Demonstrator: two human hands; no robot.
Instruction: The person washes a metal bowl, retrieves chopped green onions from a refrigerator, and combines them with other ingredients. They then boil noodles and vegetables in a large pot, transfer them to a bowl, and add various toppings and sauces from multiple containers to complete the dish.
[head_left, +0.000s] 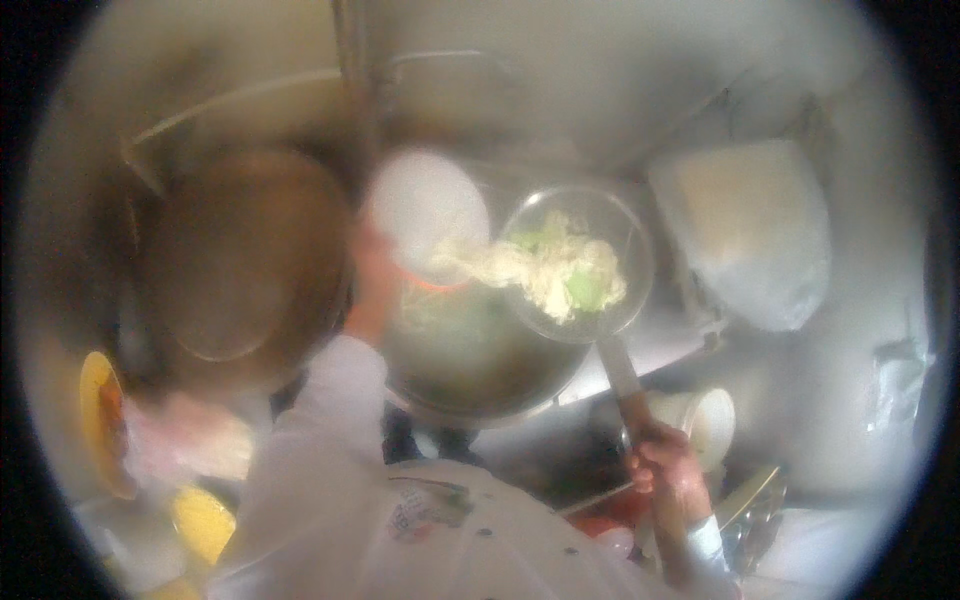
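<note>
My left hand (373, 251), blurred, grips the left side of a white round bowl (429, 206) with an orange edge. The bowl is over the far left part of a large round pan (480, 367), which holds cloudy liquid. In my right hand (671, 465) is the long handle of a round skimmer (637, 262), its head over the pan's right side. Pale, stringy food with green pieces (574, 281) lies on the skimmer and stretches across to the bowl's near edge. What lies inside the bowl is too hazy to tell.
A wide brown wok (247, 247) is to the left. At the right sits a clear plastic bag (750, 232) with pale contents. A white tub (712, 424) stands by my right hand. Yellow containers (202, 521) are at lower left. Haze blurs the view.
</note>
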